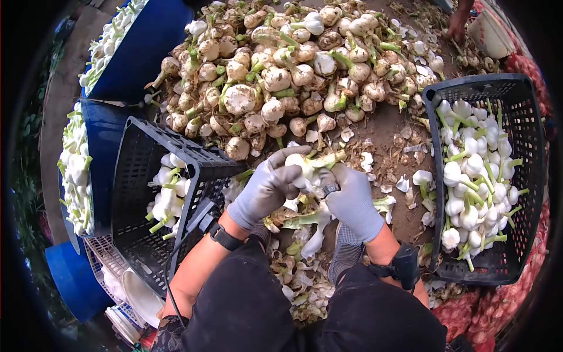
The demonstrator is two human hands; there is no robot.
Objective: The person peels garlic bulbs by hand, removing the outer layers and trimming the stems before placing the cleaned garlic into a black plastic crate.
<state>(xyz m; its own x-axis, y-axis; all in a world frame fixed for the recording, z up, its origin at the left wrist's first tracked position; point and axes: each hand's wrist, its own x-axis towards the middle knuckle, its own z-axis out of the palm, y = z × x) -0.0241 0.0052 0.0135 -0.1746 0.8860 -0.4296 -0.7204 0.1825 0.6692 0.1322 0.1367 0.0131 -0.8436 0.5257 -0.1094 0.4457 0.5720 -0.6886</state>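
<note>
My left hand (267,188), in a pale grey glove, is wrapped around a white garlic bulb (304,171) in front of my knees. Its thick green-white stem (330,159) points to the right. Against that stem and the bulb's outer skin, my gloved right hand (354,200) is closed, a dark metal band (331,189) around one finger. Loose strips of skin (316,232) hang and lie just below the hands. Beyond them rises a large heap of unpeeled garlic (275,79), brown with dirt.
To the right stands a black crate (519,170) of white garlic; another black crate (202,170) tilts at my left, partly filled. Blue tubs (138,56) heaped with garlic line the far left. Red net sacks (510,293) lie at right. Another person's hand (458,26) reaches in at top right.
</note>
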